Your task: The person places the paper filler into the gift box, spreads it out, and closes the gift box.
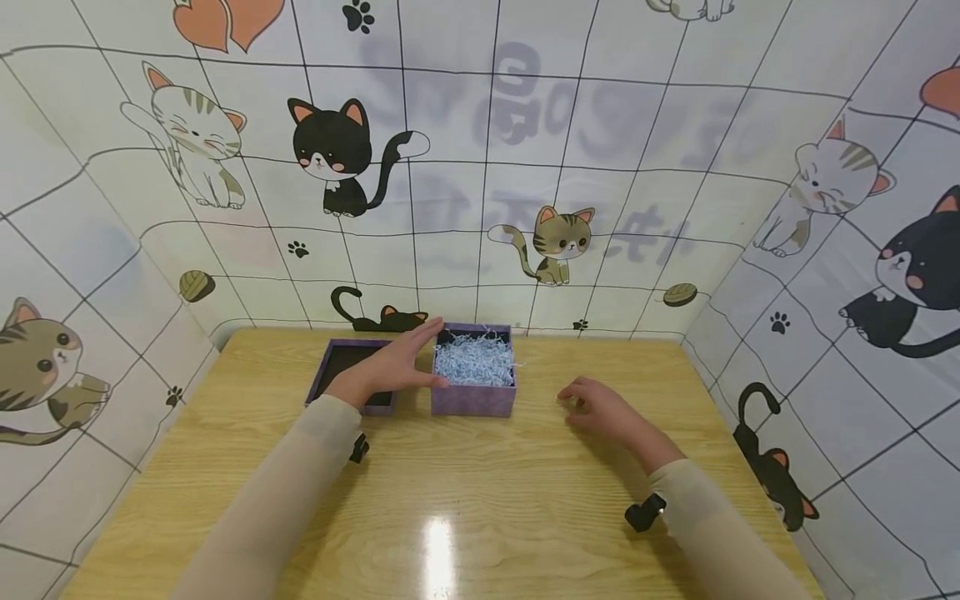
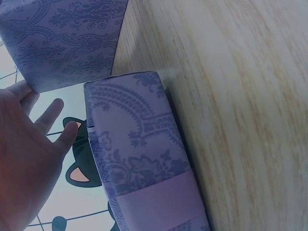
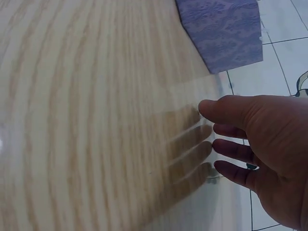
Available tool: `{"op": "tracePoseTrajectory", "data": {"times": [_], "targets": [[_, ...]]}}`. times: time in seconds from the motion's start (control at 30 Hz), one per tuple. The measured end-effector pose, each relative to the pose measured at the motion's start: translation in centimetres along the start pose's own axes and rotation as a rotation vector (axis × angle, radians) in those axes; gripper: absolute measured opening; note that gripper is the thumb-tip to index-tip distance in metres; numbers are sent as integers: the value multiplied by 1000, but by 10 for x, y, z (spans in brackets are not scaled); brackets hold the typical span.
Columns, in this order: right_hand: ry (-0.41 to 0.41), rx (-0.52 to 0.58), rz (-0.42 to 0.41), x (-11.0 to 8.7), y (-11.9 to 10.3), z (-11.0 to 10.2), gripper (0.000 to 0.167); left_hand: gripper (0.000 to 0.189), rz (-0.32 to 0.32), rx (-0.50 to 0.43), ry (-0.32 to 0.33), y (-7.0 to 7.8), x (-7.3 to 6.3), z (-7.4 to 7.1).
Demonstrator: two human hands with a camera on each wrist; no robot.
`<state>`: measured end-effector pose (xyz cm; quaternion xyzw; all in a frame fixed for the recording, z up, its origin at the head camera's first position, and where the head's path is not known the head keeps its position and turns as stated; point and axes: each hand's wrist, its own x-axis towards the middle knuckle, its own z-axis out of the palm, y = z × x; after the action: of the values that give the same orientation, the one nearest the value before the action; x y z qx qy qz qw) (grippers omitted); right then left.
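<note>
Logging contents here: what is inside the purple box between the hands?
Pale blue shredded filler spreads across the inside of the purple box, with dark inner wall visible at the back. The filler hides the floor, so anything beneath it cannot be seen.

Large, pale grey-purple lettering [image 1: 521, 117] spreads in rows across the cartoon-cat wall covering [image 1: 450, 258] at the back. It is blurred and looks mirror-reversed, too faint for any word or number to be made out. No other writing is legible.
</note>
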<state>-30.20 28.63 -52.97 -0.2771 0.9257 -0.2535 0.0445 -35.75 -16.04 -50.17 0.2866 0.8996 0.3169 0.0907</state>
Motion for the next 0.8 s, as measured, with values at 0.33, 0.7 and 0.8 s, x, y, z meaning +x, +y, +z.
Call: {"op": "tracePoseTrajectory", "data": {"times": [0.33,0.7,0.8], "targets": [[-7,12,13,5,6,6,22,124,-5,-28,-2,1,-1,0],[-3,54,73,3,11,11,12,123,-6,-36,2,2,-1,1],[8,49,76,2,12,13,9,124,-2,-37,4,2,-2,1]]}}
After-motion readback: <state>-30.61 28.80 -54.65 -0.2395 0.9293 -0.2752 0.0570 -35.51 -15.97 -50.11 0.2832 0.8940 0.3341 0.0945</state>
